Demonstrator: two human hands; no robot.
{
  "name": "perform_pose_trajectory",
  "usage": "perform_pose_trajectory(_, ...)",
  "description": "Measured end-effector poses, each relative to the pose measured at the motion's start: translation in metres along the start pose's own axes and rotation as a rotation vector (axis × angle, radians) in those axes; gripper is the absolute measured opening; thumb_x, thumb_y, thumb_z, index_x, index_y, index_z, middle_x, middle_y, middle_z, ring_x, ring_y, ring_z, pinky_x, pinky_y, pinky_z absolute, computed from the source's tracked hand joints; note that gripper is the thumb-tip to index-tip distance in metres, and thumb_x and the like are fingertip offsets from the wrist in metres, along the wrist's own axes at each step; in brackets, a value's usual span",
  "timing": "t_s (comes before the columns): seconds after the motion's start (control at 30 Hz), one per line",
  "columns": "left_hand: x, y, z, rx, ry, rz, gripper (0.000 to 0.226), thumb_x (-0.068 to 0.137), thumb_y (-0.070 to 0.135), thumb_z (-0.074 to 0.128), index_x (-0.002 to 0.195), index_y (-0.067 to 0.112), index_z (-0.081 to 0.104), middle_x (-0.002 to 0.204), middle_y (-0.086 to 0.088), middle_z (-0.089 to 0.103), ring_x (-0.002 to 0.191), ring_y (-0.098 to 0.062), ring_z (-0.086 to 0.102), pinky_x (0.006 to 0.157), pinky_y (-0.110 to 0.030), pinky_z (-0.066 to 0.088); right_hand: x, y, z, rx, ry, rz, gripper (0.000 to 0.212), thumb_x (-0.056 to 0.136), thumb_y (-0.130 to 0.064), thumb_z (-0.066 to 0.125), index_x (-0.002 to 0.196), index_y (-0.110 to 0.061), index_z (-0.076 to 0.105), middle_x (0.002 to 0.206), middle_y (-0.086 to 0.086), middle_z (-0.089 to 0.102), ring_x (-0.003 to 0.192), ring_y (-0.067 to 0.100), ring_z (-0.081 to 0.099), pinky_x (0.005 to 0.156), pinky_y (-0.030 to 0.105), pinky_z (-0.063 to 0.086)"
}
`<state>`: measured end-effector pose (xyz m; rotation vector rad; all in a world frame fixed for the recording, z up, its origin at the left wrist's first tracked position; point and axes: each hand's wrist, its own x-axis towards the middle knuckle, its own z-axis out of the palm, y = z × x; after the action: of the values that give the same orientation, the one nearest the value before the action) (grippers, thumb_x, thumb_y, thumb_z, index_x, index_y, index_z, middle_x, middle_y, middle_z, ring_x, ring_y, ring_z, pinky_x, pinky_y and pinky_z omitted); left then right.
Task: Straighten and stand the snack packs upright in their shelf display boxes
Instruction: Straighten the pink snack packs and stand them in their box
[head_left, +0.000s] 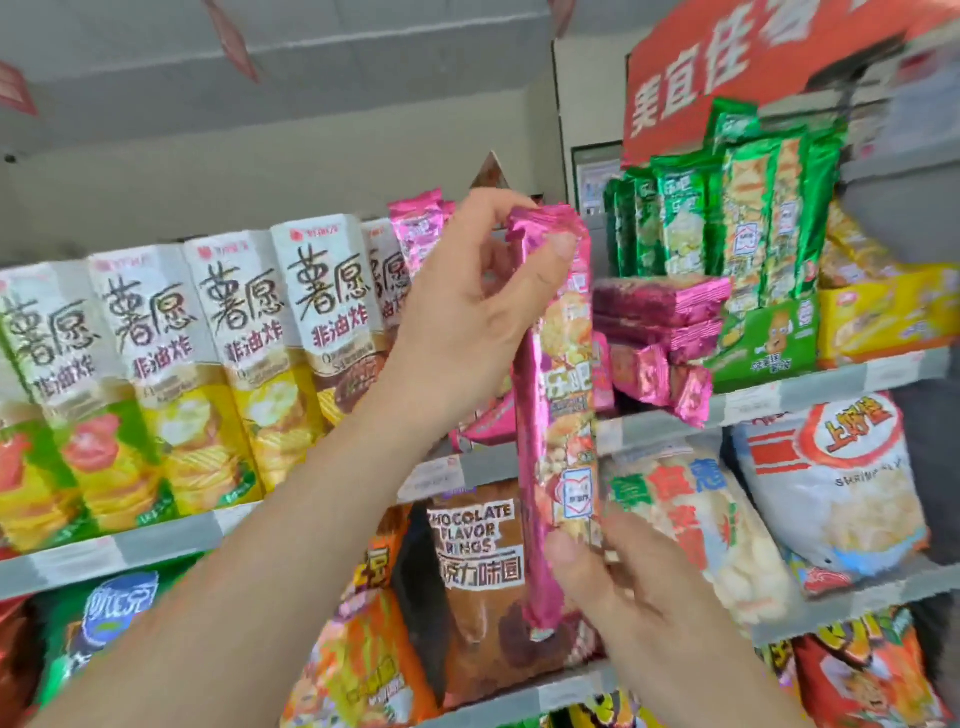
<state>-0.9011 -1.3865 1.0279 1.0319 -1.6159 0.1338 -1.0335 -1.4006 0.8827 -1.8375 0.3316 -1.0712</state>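
Note:
A long pink snack pack (563, 405) hangs upright in front of the shelves, held at both ends. My left hand (467, 322) pinches its top crimp between thumb and fingers. My right hand (608, 577) grips its lower end. Behind it, several pink packs (660, 312) lie flat and tumbled on the upper shelf. One more pink pack (418, 228) stands behind my left hand. To the right, green snack packs (748, 228) stand upright in a green display box (769, 338).
White-and-yellow chip boxes (208, 353) line the upper shelf at left. A brown chocolate rings bag (478, 571) and white puffed-snack bags (841, 488) fill the shelf below. A yellow display box (883, 317) sits far right under a red sign (727, 62).

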Motion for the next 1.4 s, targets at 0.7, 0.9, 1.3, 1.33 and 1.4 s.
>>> perform_pose_trajectory(0.7,0.129,-0.03,0.02,-0.129,0.177,-0.237,0.043,0.095,0.026,0.057,0.135,0.024,0.041,0.098,0.008,0.053,0.08,-0.005,0.055,0.07,-0.023,0.051,0.189,-0.134,-0.131,0.024,0.152,-0.264,0.007,0.095,-0.013,0.06,0.093,-0.019,0.061,0.065,-0.014,0.066,0.063,0.004,0.065,0.059,0.029,0.057)
perform_pose_trajectory(0.9,0.128,-0.096,0.051,-0.053,0.134,-0.748,0.101,0.075,0.003,0.07,0.151,0.015,0.005,0.143,-0.017,0.039,0.119,-0.028,0.045,0.099,-0.037,0.039,0.22,-0.126,-0.15,0.078,0.086,-0.19,0.009,0.094,-0.007,0.06,0.097,-0.015,0.059,0.076,-0.004,0.065,0.065,0.009,0.067,0.063,0.034,0.058)
perform_pose_trajectory(1.3,0.137,-0.126,0.06,-0.375,0.079,-0.836,0.094,0.083,0.041,0.071,0.153,0.01,0.017,0.117,-0.027,0.062,0.05,-0.015,0.063,0.048,-0.025,0.05,0.234,-0.08,-0.131,-0.064,-0.121,-0.108,0.037,0.087,-0.002,0.068,0.12,-0.008,0.052,0.109,0.011,0.069,0.097,0.024,0.07,0.077,0.037,0.06)
perform_pose_trajectory(1.33,0.138,-0.123,0.061,-0.421,0.126,-0.783,0.098,0.077,0.038,0.074,0.153,0.012,0.018,0.119,-0.027,0.061,0.053,-0.018,0.064,0.05,-0.028,0.052,0.234,-0.078,-0.129,-0.097,-0.136,-0.108,0.039,0.085,-0.003,0.071,0.119,-0.01,0.052,0.109,0.01,0.069,0.099,0.025,0.069,0.081,0.041,0.059)
perform_pose_trajectory(1.4,0.139,-0.122,0.059,-0.531,0.208,-0.721,0.106,0.059,0.036,0.072,0.15,0.028,0.02,0.113,-0.019,0.066,0.066,-0.025,0.07,0.063,-0.04,0.058,0.234,-0.075,-0.127,-0.243,-0.163,-0.114,0.049,0.08,-0.006,0.077,0.119,-0.016,0.05,0.107,0.006,0.069,0.097,0.024,0.069,0.084,0.045,0.058)
